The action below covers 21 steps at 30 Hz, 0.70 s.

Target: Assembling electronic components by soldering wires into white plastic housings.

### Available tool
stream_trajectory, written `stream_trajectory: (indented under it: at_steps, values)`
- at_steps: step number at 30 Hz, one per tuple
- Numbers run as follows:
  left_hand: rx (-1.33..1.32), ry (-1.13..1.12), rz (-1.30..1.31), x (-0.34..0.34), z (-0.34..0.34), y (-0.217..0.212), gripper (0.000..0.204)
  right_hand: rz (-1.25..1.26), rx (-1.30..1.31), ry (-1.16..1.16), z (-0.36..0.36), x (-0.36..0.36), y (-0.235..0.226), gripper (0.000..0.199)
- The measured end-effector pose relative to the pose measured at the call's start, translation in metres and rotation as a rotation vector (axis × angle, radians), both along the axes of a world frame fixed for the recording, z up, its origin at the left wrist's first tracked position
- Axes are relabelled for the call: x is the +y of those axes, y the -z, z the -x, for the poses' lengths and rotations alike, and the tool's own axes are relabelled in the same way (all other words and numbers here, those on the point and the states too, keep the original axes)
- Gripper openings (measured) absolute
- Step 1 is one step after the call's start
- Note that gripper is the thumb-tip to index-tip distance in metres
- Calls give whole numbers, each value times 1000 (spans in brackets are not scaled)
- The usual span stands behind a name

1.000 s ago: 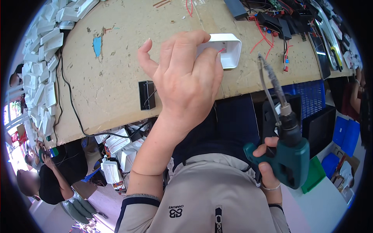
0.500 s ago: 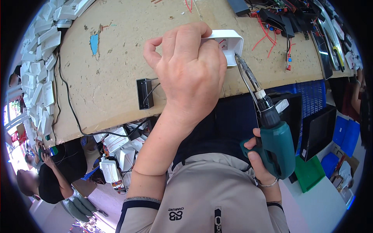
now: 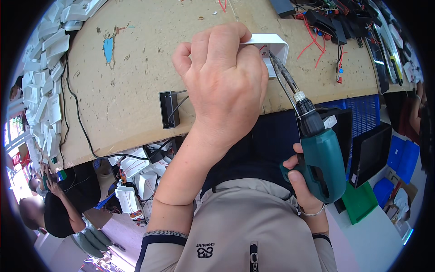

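Observation:
My left hand (image 3: 226,84) is closed around a white plastic housing (image 3: 280,45) above the workbench, its open side turned to the right. Most of the housing is hidden by my fingers. In my right hand (image 3: 302,185) is a green soldering gun (image 3: 327,158), gripped by its handle. Its dark tip and the thin tube alongside reach into the open housing, near a small metal contact and a bit of red wire. I cannot tell whether the tip touches. A small black box (image 3: 168,113) lies by the bench edge; cables run from it toward my left hand.
White housings (image 3: 43,90) are heaped along the left side of the bench (image 3: 131,68). Black parts and circuit boards with red wires (image 3: 319,34) lie at the far right. A black cord (image 3: 84,122) crosses the left. Below stand a blue crate (image 3: 364,113) and a green tray (image 3: 360,201).
The soldering gun has moved slightly up and to the left, its tip going further into the white housing. My left hand has shifted a little to the right with the housing.

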State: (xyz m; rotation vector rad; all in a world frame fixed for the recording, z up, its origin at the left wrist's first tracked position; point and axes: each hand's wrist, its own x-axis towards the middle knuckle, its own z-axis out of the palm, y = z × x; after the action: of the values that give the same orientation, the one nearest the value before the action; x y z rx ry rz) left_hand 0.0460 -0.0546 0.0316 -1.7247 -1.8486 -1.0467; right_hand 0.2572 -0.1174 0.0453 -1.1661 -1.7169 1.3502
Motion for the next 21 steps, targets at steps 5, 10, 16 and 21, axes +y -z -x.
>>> stream_trajectory:
  at_steps: [5, 10, 16, 21]
  values:
    - [-8, 2, 1, 1, -1, 1, 7, 95, 69, 110, 10, 1, -4, 43]
    - [-6, 14, -11, 0, 0, 2, 8, 127, 55, 104, 12, 4, -8, 38]
    - [-10, 16, -17, 0, 1, 2, 8, 85, -2, 58, 9, 5, -6, 38]
    - [-9, 20, -10, -1, 1, 2, 8, 104, 29, 67, 10, 6, -7, 39]
